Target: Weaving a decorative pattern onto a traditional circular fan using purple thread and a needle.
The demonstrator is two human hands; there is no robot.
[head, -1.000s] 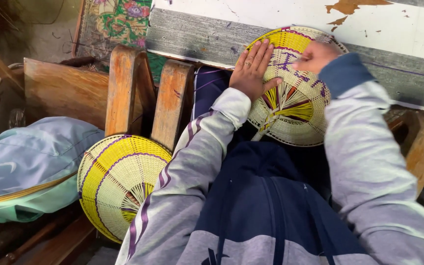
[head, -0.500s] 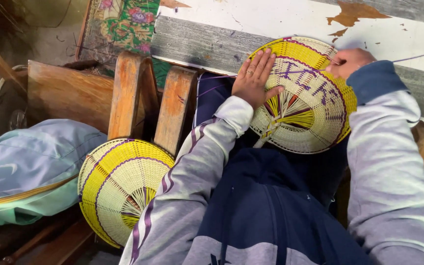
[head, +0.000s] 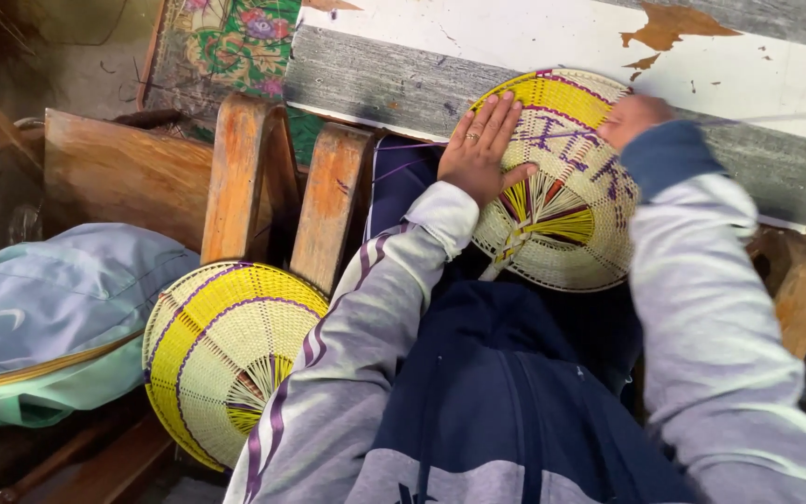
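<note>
Yellow and cream cane, banded in purple, makes up the round woven fan (head: 562, 201) that lies on a person's lap against a weathered grey-and-white painted board (head: 478, 56). The left hand (head: 485, 147) lies flat on the fan's left part, fingers spread wide and pressed to the weave, a ring on one finger. The right hand (head: 632, 117), blurred, sits at the fan's upper right rim with its fingers drawn in close; a thin purple strand (head: 776, 117) stretches from it to the right across the board, though whether the fingers actually pinch it cannot be told. Grey sleeves with purple stripes cover both arms, over a dark blue top. A second woven fan (head: 221, 355) of the same yellow, cream and purple rests to the person's left, beside two upright wooden slats (head: 277, 182) and partly under the left elbow. Further left lies a pale blue cloth bundle (head: 58, 308) with a mint-green edge. A floral-patterned cloth (head: 226, 42) shows at the top, just left of the board.
</note>
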